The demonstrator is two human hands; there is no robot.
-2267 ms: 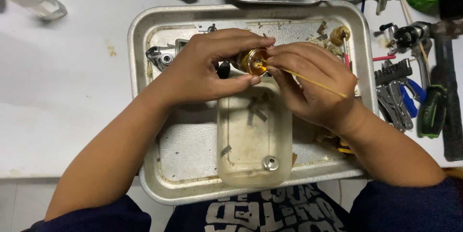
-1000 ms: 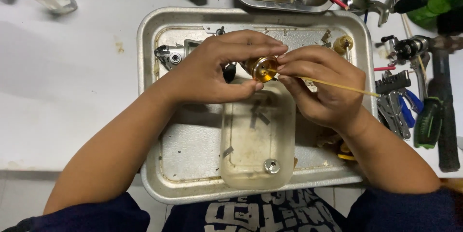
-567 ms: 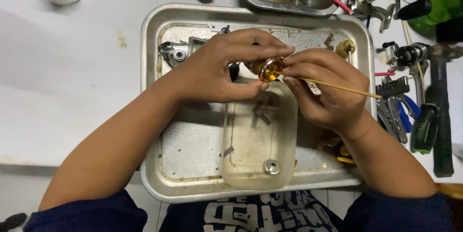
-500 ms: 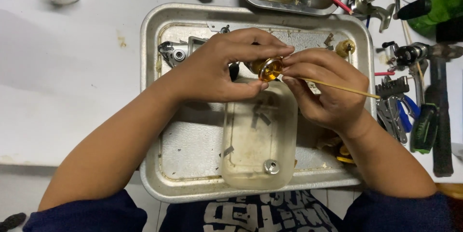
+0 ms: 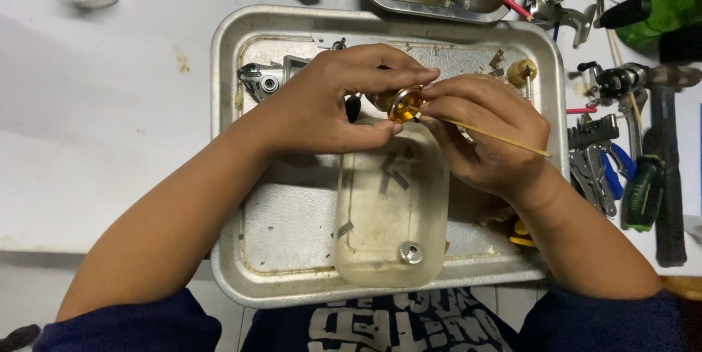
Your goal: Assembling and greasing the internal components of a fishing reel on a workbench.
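A clear plastic tub [image 5: 391,213] is seen in the metal tray [image 5: 227,140] at centre; pliers [image 5: 596,173] and a green-handled screwdriver [image 5: 642,191] lie at right.

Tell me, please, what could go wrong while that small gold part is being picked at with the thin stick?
The left hand pinches the gold part by its fingertips over the plastic tub, so it might slip into the murky liquid. The thin stick in the right hand looks slender and may snap.
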